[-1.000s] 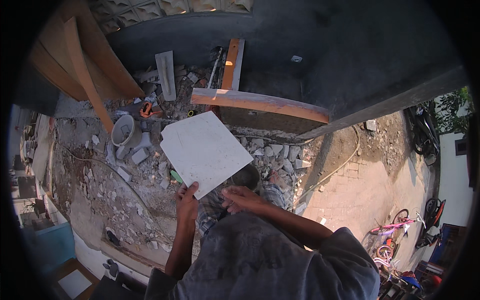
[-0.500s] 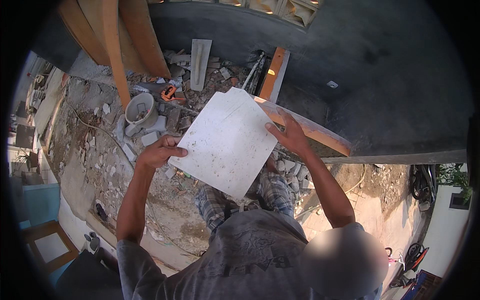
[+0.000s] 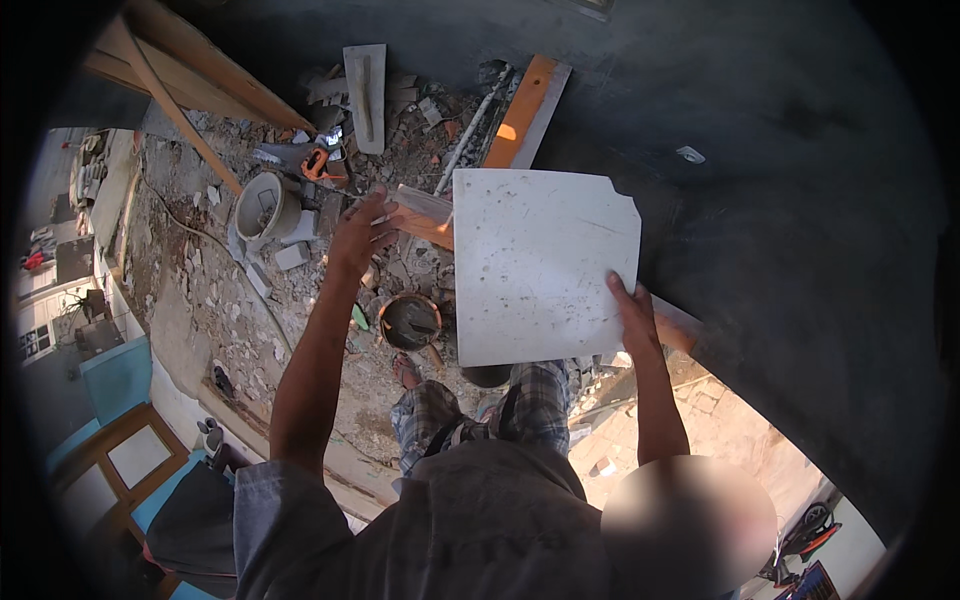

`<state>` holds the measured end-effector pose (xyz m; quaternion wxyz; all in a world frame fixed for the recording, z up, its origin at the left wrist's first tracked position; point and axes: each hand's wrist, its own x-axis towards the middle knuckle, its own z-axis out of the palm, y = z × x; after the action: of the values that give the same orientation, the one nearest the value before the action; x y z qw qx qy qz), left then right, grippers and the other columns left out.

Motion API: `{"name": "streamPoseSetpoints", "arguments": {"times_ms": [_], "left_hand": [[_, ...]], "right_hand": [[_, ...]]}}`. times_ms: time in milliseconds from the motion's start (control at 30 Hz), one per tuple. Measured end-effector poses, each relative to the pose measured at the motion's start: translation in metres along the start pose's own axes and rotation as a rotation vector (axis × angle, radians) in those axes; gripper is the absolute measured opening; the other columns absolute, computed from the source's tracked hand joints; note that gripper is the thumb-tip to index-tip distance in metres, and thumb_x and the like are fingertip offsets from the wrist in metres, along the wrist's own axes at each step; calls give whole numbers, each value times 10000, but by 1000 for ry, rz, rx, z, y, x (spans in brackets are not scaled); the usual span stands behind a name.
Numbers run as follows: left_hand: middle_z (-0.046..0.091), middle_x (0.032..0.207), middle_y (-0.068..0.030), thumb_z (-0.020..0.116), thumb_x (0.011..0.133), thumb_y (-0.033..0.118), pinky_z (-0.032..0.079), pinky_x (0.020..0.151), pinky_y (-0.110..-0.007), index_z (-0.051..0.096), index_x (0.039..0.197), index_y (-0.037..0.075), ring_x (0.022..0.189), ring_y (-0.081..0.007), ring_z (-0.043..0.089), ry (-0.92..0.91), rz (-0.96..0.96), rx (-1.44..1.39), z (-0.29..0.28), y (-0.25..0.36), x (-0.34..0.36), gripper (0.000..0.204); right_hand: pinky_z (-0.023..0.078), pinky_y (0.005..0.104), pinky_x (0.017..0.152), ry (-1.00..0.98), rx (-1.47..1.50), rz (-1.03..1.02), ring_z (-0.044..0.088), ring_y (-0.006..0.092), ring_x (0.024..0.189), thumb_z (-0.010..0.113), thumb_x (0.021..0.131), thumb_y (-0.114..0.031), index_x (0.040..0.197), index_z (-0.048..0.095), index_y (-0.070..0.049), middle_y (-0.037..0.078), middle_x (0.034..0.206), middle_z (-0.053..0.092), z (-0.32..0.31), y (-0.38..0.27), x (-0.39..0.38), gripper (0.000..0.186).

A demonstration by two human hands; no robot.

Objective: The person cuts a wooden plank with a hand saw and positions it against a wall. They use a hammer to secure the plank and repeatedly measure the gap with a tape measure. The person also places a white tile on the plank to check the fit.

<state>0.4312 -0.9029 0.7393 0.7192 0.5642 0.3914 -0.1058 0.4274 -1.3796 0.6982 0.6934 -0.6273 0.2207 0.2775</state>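
Observation:
A pale, flat tile [image 3: 545, 265] with dark specks and a notched upper right corner is in my right hand [image 3: 637, 318], gripped at its right edge with the thumb on the face. My left hand [image 3: 362, 232] is off the tile, its fingers spread. They are at the left end of an orange wooden plank [image 3: 425, 222]; whether they touch it I cannot tell. The tile hides the plank's middle, and its right end comes out beyond my right hand. Below the tile's left edge, by my feet, stands a round bucket [image 3: 410, 322] with grey mortar in it.
Rubble covers the ground at left. On it are a grey bucket [image 3: 268, 207], an orange-handled saw [image 3: 318, 165] and a long plastering float [image 3: 368, 100]. An orange board [image 3: 520, 112] leans by the dark wall [image 3: 780, 200]. Wooden panels [image 3: 200, 65] stand at the far left.
My left hand has let go of the tile and moved up to the plank's left end. The tile has turned and shifted right in my right hand. The mortar bucket has come into view.

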Motion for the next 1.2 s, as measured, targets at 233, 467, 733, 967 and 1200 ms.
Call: {"name": "streamPoseSetpoints", "arguments": {"times_ms": [233, 467, 733, 967, 1200], "left_hand": [[631, 1281, -263, 937, 745, 378, 548, 789, -423, 419, 1486, -139, 995, -268, 664, 670, -198, 25, 78, -230, 66, 1041], [666, 886, -83, 889, 824, 173, 451, 605, -315, 705, 1090, -82, 658, -159, 573, 531, -260, -223, 96, -249, 90, 412], [686, 968, -89, 871, 855, 176, 605, 826, -355, 682, 1099, -65, 835, -215, 681, 573, -289, -267, 106, -243, 96, 392], [707, 995, -127, 839, 871, 105, 637, 796, -364, 685, 1063, -77, 859, -222, 717, 626, -288, -208, 111, -236, 94, 307], [726, 938, -166, 842, 854, 52, 631, 618, -309, 698, 999, -112, 765, -220, 727, 697, -240, -238, 117, -234, 98, 262]], "right_hand": [[507, 407, 986, 475, -181, -77, 609, 248, 1158, 791, 875, -563, 1348, 549, 111, 185, 1325, 618, -68, -20, 123, 858], [503, 387, 965, 450, -113, 18, 606, 215, 1124, 772, 878, -596, 1329, 561, 162, 186, 1303, 639, -80, 9, 192, 907], [519, 399, 970, 471, -169, 83, 624, 269, 1139, 752, 849, -672, 1363, 542, 146, 202, 1327, 622, -71, 38, 227, 989], [487, 366, 994, 475, -178, 121, 609, 238, 1168, 757, 888, -603, 1352, 552, 158, 190, 1339, 634, -66, 43, 229, 914], [544, 382, 878, 442, -228, 117, 631, 231, 1025, 745, 844, -693, 1318, 554, 157, 190, 1211, 644, -79, 69, 233, 992]]}}
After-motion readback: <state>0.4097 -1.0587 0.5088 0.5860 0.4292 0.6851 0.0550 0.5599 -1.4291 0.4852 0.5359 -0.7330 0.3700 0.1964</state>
